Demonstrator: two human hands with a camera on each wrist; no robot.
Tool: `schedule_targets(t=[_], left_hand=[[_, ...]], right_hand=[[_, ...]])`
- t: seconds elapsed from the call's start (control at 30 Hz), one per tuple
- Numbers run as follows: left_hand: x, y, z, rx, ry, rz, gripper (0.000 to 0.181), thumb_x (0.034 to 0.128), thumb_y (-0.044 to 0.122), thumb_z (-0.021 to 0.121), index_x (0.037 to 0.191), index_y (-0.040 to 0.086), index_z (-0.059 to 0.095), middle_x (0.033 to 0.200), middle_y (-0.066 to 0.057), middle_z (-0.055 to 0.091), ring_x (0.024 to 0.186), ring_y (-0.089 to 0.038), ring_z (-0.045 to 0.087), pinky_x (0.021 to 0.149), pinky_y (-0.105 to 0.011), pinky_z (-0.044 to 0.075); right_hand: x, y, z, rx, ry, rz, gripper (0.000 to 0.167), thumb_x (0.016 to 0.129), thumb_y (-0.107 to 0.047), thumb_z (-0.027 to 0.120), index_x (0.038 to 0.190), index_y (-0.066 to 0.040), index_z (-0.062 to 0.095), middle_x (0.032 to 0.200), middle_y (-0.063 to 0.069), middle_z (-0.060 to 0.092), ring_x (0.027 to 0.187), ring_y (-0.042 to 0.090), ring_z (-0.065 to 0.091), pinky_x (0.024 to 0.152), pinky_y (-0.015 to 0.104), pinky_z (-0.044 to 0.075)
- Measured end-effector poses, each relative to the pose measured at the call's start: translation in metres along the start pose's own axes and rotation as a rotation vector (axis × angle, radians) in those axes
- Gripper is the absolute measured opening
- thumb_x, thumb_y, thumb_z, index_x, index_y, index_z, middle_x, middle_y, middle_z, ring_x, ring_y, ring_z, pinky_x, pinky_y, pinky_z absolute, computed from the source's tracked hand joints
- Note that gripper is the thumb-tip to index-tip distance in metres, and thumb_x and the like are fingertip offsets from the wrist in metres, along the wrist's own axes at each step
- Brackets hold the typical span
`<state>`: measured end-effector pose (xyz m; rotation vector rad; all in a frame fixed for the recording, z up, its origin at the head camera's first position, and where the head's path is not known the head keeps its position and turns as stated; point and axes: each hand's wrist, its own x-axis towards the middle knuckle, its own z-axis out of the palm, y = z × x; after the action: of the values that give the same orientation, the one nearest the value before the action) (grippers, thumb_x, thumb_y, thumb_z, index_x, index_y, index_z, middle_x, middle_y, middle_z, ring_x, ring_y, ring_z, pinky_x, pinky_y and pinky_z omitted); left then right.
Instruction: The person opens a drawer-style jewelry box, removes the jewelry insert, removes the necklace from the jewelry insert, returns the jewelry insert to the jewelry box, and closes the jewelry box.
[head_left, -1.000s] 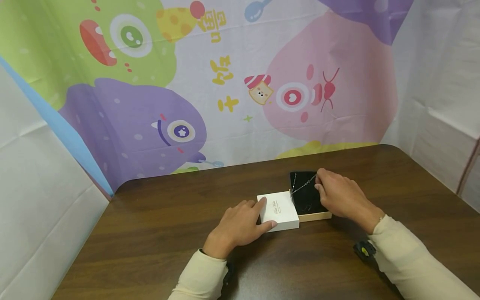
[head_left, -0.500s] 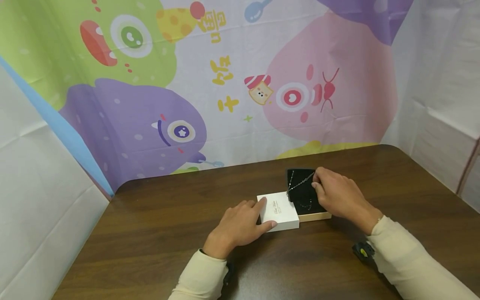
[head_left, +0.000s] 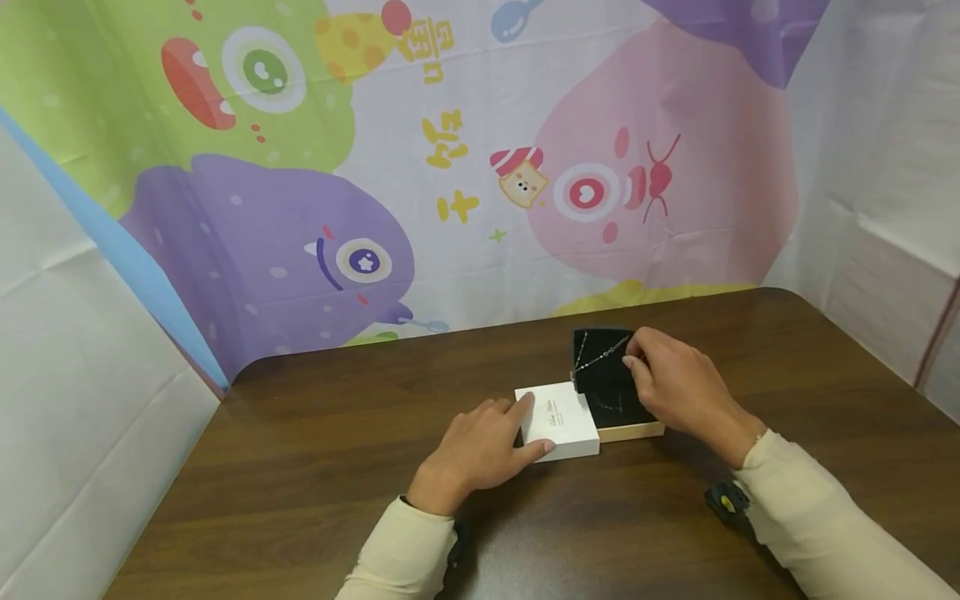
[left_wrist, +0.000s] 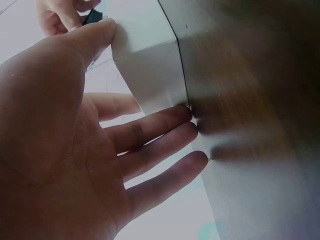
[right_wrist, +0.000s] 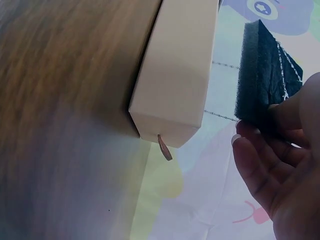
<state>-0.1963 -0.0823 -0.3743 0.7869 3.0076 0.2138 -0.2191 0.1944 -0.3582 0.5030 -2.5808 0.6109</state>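
Observation:
Between the thumb and fingers of my left hand (head_left: 476,450) is the white box cover (head_left: 561,423), held on the table, its top printed with small lettering. A tan box drawer (head_left: 633,432) with a dark inside sticks out from the cover's right side. My right hand (head_left: 678,383) pinches a black foam pad (right_wrist: 248,75) by its edge and holds it tilted up over the drawer. A thin silver chain necklace (right_wrist: 282,65) lies across the pad. In the right wrist view, strands of it stretch between pad and drawer. My right fingers hide part of the pad.
A brown ribbon tab (right_wrist: 165,148) hangs from the drawer's end. Dark wooden table (head_left: 300,467) lies under everything. Behind it hangs a cartoon-printed curtain (head_left: 465,275), with pale panels (head_left: 877,217) at both sides.
My right hand has lifted the black pad higher, tilting its far edge up and uncovering more of the drawer's dark inside. The left hand and the cover stay in place.

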Motion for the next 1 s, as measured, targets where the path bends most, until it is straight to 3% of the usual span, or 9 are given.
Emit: schedule_targets(t=[0.53, 1.0], left_hand=[[0.0014, 0.0013, 0.0002, -0.011, -0.009, -0.012, 0.075, 0.096, 0.063, 0.052, 0.154, 0.016, 0.042, 0.134, -0.008, 0.061, 0.118, -0.022, 0.058, 0.092, -0.045, 0.049], [0.0009, 0.0006, -0.0004, -0.012, -0.011, -0.021, 0.076, 0.0955, 0.064, 0.052, 0.154, 0.016, 0.041, 0.135, -0.008, 0.06, 0.119, -0.023, 0.057, 0.093, -0.046, 0.048]], right_hand=[[0.0001, -0.0004, 0.0041, 0.001, 0.056, -0.032, 0.006, 0.096, -0.015, 0.064, 0.095, -0.01, 0.061, 0.084, 0.0, 0.06, 0.067, 0.018, 0.053, 0.063, 0.04, 0.045], [-0.0001, -0.0042, 0.0059, 0.024, 0.16, -0.101, 0.006, 0.092, -0.01, 0.066, 0.093, -0.009, 0.06, 0.084, 0.0, 0.058, 0.066, 0.015, 0.051, 0.06, 0.037, 0.045]])
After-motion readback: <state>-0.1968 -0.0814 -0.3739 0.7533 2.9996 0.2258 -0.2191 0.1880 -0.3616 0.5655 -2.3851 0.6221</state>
